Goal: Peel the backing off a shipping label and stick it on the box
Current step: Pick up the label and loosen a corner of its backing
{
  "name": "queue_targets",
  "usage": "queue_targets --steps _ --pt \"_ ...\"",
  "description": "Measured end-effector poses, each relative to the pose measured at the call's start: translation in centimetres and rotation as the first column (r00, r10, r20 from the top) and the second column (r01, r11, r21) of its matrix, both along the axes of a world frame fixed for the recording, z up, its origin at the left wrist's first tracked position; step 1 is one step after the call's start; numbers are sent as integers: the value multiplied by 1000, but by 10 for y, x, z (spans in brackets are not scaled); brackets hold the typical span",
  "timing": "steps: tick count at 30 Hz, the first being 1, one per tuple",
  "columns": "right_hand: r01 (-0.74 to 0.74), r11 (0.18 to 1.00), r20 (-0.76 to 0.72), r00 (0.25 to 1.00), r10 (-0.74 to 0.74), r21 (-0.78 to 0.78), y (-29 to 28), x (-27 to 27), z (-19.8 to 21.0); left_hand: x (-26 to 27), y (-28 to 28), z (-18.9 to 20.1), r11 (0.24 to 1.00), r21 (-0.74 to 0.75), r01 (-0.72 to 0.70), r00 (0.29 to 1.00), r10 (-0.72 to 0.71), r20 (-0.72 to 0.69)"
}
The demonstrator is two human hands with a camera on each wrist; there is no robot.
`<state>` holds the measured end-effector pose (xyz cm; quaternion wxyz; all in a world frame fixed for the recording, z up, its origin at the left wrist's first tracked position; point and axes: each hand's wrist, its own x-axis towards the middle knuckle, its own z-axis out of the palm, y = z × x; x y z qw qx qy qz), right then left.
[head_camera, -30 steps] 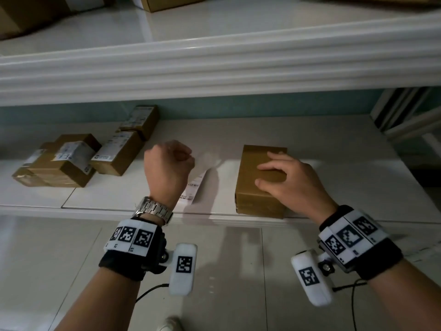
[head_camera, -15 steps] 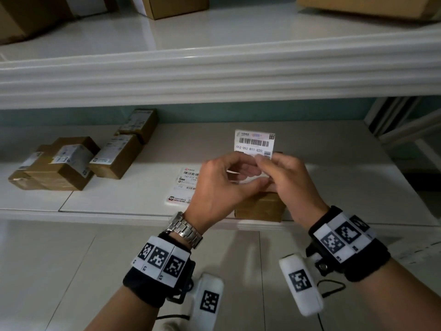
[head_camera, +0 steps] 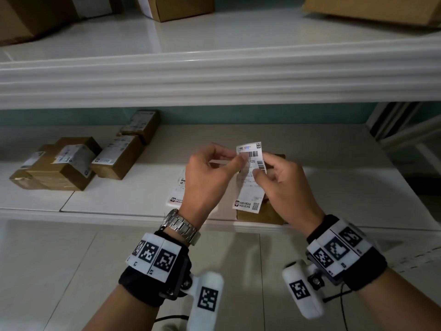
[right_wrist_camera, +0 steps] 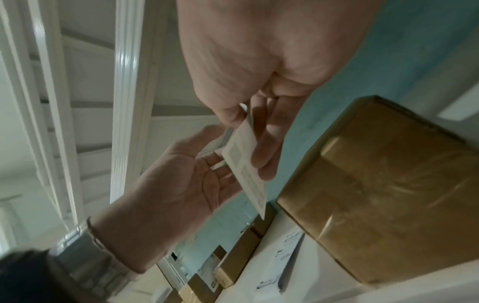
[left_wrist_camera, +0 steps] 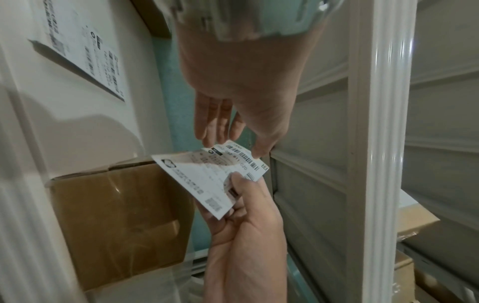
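Both hands hold a white shipping label (head_camera: pixel 249 185) with barcodes upright above the brown cardboard box (head_camera: pixel 262 215), which they mostly hide. My left hand (head_camera: pixel 237 159) pinches the label's upper left corner between thumb and fingertips. My right hand (head_camera: pixel 259 172) pinches its right edge, thumb on the printed face. In the left wrist view the label (left_wrist_camera: pixel 207 178) hangs between the left hand (left_wrist_camera: pixel 233 146) above and the right hand (left_wrist_camera: pixel 233 184) below, with the box (left_wrist_camera: pixel 122 221) behind. The right wrist view shows the label (right_wrist_camera: pixel 246 164) edge-on beside the box (right_wrist_camera: pixel 388 184).
Another label sheet (head_camera: pixel 176 189) lies flat on the white shelf (head_camera: pixel 119 201), left of the box. Labelled brown boxes (head_camera: pixel 59 163) are stacked at the far left, with more (head_camera: pixel 119 158) behind. The upper shelf's moulded edge (head_camera: pixel 214 77) overhangs, with boxes on it.
My right hand left the box top and joined my left hand on the label. The label was lifted off the shelf and now hangs lower in front of the box.
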<state>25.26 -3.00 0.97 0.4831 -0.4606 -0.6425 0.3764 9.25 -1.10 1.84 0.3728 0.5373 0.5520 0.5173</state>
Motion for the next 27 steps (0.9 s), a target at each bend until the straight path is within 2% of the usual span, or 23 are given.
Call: queue_targets --steps 2,4,8,13,17,23,27 --pt "-43 999 -14 999 43 -6 -1 -1 1 -2 0 0 1000 -5 -12 999 12 33" --pt "-90 995 -55 995 87 -47 -3 -1 4 -4 -1 1 1000 -26 2 991 1 133" --pt "-125 982 -96 989 112 -139 -1 3 9 -9 -3 7 991 -60 120 949 -97 299" --pt "25 977 -209 975 -70 -210 9 12 11 -10 -4 9 982 -39 184 942 -165 293" --pt "45 977 -280 954 -103 -208 12 16 12 -9 -4 8 976 -45 214 950 -198 240" --pt "-27 961 -281 958 -54 -276 13 17 12 -10 0 8 992 -10 129 974 -124 192" --pt "-87 950 -298 955 -7 -300 10 17 15 -10 7 6 991 19 129 976 -131 173"
